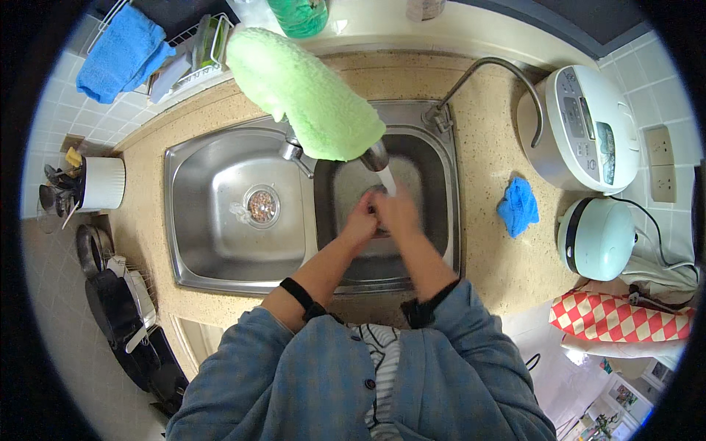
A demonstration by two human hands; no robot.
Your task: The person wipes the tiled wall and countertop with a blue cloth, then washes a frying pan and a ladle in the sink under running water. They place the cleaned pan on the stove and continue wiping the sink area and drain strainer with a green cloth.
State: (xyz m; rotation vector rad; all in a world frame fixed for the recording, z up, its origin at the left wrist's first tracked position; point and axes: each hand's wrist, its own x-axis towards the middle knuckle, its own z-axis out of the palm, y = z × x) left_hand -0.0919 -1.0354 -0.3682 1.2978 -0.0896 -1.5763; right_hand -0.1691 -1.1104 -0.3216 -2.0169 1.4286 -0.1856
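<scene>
Both my hands are low in the right basin (pixel 436 165) of a stainless steel double sink, under a stream of water (pixel 387 181) from the faucet spout (pixel 375 157). My left hand (pixel 359 219) is closed around a small dark object (pixel 379 234), mostly hidden by the fingers; what it is I cannot tell. My right hand (pixel 399 214) is against the same object, blurred, and its grip is unclear. A fluffy light-green cloth (pixel 309 96) is draped over the faucet, covering most of its neck. The faucet's lever (pixel 298 157) sticks out below the cloth.
The left basin (pixel 220 231) has a strainer (pixel 261 206) holding bits of food. At right are a blue cloth (pixel 518 208), a white rice cooker (pixel 584 127), a mint-green appliance (pixel 598 238) and a curved thin tap (pixel 504 62). A utensil holder (pixel 103 183) and pans (pixel 113 306) stand left.
</scene>
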